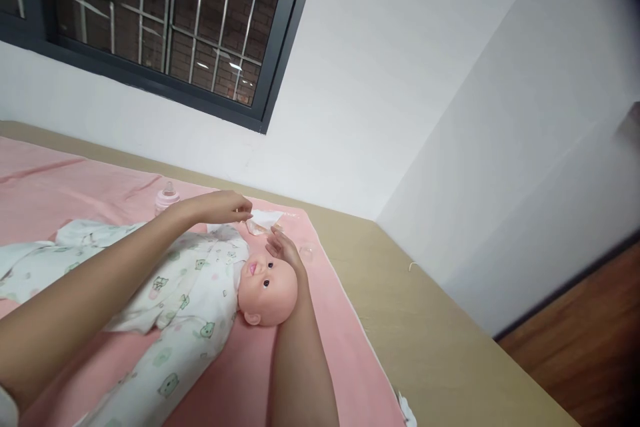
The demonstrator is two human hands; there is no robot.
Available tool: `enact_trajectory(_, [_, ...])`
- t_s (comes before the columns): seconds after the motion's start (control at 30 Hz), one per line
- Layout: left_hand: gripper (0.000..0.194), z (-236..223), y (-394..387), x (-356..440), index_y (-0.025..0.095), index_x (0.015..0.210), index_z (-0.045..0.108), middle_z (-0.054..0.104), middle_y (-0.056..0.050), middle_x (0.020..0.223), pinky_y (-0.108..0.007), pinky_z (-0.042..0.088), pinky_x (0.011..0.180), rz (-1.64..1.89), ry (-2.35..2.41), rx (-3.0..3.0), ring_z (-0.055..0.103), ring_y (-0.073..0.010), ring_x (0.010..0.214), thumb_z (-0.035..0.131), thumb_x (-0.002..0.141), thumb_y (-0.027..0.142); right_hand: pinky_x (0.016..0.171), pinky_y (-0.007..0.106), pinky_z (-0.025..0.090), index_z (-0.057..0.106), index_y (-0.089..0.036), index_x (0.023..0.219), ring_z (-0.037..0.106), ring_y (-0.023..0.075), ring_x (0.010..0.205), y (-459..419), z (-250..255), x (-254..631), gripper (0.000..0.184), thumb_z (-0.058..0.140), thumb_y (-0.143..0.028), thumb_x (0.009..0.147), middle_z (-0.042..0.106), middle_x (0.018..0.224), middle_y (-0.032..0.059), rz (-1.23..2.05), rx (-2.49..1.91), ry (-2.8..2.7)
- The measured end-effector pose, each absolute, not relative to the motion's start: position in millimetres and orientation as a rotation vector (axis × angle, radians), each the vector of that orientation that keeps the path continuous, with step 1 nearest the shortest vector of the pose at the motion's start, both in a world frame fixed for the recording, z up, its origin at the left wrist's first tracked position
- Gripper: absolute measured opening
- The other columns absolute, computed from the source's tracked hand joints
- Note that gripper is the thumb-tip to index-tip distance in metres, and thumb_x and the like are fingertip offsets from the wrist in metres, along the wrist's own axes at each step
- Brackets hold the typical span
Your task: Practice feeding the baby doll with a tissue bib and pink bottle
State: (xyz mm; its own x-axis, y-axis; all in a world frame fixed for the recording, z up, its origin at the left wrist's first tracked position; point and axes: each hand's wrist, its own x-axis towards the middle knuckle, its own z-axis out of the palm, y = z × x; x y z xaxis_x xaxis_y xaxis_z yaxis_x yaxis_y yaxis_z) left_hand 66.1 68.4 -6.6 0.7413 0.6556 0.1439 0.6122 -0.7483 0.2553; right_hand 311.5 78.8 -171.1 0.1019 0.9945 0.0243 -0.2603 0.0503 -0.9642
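A baby doll (pixel 260 280) in a white printed romper (pixel 195 300) lies on a pink sheet (pixel 345 347), head toward the right. My left hand (pixel 220 205) reaches over the doll, fingers pinched on a small white cloth (pixel 265 219) lying just past the doll's head. Just behind the doll's head is my right hand (pixel 284 248), whose fingers point toward the same cloth and touch its edge; they are loosely apart.
A pink baby bottle (pixel 167 199) stands on the sheet behind the doll. A small clear cap (pixel 306 253) lies near the sheet's right edge. The tan mattress (pixel 440 340) extends right to a white wall. A barred window (pixel 150 20) is above. Wooden floor (pixel 590 353) shows at right.
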Motion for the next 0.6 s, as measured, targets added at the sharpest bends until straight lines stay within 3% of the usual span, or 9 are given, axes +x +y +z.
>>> enact_trajectory(0.13, [0.033,-11,54,52,0.019,0.076,0.056,0.063,-0.003,0.073,-0.026,0.031,0.055,0.393,1.001,2.718,0.052,-0.0176,0.063,0.039,0.093,0.041,0.092,0.027,0.047,0.069,-0.026,0.107,0.06,0.0161,0.101,77,-171,310,0.044,0.075,-0.039,0.065,0.066,0.1,0.0025,1.26,-0.985,-0.839])
enact_trajectory(0.33, [0.033,-17,45,38,0.019,0.082,0.061,0.067,-0.003,0.082,-0.025,0.034,0.06,0.442,0.93,2.675,0.057,-0.0186,0.07,0.04,0.093,0.043,0.094,0.031,0.049,0.071,-0.023,0.103,0.062,0.018,0.1,84,-171,312,0.044,0.079,-0.033,0.061,0.069,0.094,0.0035,1.335,-0.959,-0.792])
enact_trajectory(0.6, [0.03,-11,46,21,0.02,0.087,0.064,0.067,-0.003,0.084,-0.026,0.033,0.057,0.439,0.977,2.66,0.057,-0.0189,0.07,0.042,0.092,0.04,0.096,0.036,0.05,0.071,-0.023,0.099,0.063,0.0219,0.108,73,-155,326,0.04,0.081,-0.035,0.062,0.069,0.111,0.0056,1.278,-0.856,-0.819])
